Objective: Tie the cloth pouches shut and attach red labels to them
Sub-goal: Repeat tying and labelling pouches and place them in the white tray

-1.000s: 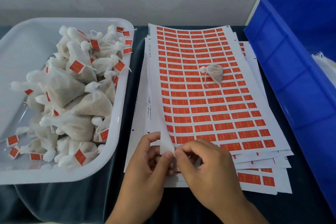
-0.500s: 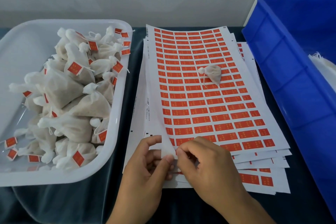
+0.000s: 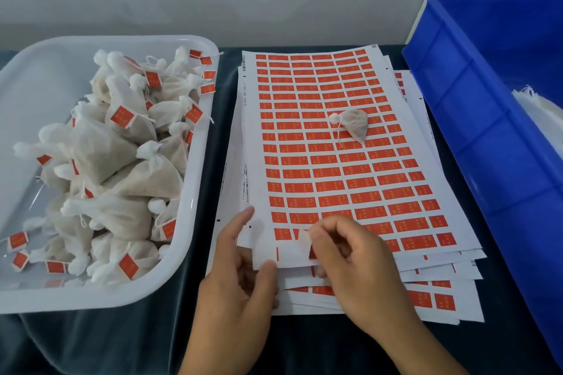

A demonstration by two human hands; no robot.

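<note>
Two bins are flanking the label sheets (image 3: 341, 161) on the counter (image 3: 152, 341): blue bin (image 3: 487, 131) right, white tray (image 3: 185, 222) left, holding tagged pouches (image 3: 122, 167). One untagged pouch (image 3: 353, 125) is lying mid-sheet. Near, the left hand (image 3: 240, 283) is pinching the sheet's corner; the right hand (image 3: 350, 265) is pinching a label's edge.

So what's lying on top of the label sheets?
One tied pouch rests on the top sheet; both hands work its near corner. Lower sheets are mostly covered.
</note>
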